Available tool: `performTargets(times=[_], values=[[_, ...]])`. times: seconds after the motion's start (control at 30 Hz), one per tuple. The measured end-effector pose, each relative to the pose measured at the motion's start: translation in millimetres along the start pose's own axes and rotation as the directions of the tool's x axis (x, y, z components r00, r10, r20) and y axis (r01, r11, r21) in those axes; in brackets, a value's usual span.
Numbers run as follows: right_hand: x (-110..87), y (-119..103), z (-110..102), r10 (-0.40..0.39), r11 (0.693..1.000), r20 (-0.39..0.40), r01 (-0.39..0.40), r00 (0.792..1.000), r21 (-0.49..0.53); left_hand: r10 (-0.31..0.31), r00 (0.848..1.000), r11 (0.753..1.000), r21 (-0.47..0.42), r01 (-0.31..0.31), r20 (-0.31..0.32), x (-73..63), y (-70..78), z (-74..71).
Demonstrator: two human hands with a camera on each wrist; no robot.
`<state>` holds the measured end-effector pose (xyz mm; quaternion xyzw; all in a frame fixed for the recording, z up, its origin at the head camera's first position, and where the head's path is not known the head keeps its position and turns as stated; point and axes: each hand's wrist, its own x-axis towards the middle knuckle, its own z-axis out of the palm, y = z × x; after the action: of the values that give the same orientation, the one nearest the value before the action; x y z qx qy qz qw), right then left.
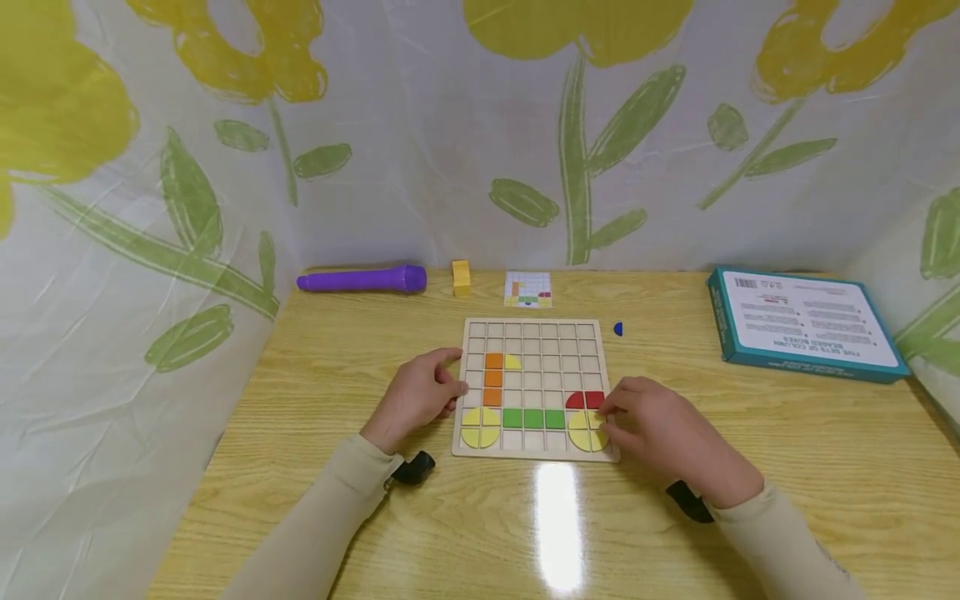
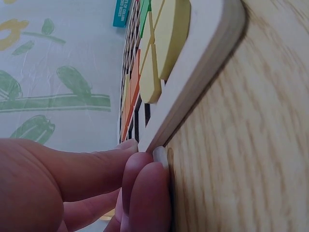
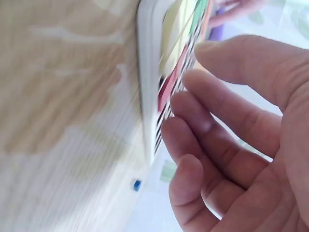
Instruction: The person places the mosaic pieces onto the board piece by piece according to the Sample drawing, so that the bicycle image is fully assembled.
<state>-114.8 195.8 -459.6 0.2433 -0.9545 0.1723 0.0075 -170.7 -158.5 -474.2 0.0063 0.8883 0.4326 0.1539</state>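
Note:
A wooden grid board (image 1: 551,342) lies on the table between both hands. My left hand (image 1: 416,387) pinches its left edge, thumb on top and fingertips at the side, as the left wrist view shows. Over the board's right edge is my right hand (image 1: 667,425), its fingers loosely bent and nothing visible between them. Close to those fingertips are red pieces (image 1: 592,400) and a yellow circle of quarter pieces (image 1: 581,431). The board also bears another yellow circle (image 1: 480,427), green squares (image 1: 533,418), orange squares (image 1: 492,378) and a lone yellow quarter (image 1: 512,362).
Beyond the board lie a printed pattern card (image 1: 528,289), a yellow-orange block (image 1: 461,277) and a purple microphone-shaped object (image 1: 362,279). A blue half-round piece (image 1: 618,329) lies off the board's upper right corner. A teal box (image 1: 806,321) rests at the back right, before a flowered curtain.

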Motion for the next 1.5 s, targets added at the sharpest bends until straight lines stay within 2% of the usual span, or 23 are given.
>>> performTargets(times=[0.23,0.47,0.6,0.8,1.0,1.5], values=[[22.0,27.3,-8.3,0.104,0.994,0.008,-0.104,0.995,0.029,-0.008,1.0,1.0,0.007,0.008,0.009,-0.4,1.1,0.2],[51.2,59.1,-16.5,0.23,0.972,0.008,-0.231,0.973,0.05,-0.002,1.0,1.0,0.007,0.002,0.002,-1.3,1.8,-1.2],[62.9,73.3,-19.2,0.277,0.96,0.022,-0.277,0.961,0.047,0.003,1.0,1.0,0.0,-0.003,0.011,0.0,3.3,-1.3],[77.0,84.8,-19.8,0.294,0.954,0.011,-0.295,0.956,0.052,0.011,1.0,1.0,-0.007,-0.011,-0.008,0.4,5.4,-1.9],[87.2,89.0,-16.6,0.303,0.95,0.044,-0.306,0.952,0.069,0.0,1.0,1.0,-0.018,0.0,-0.008,-1.3,1.5,0.2],[98.6,83.9,-11.1,0.283,0.954,0.066,-0.288,0.957,0.085,0.034,0.999,0.999,-0.014,-0.034,-0.008,-2.7,-2.2,0.3]])
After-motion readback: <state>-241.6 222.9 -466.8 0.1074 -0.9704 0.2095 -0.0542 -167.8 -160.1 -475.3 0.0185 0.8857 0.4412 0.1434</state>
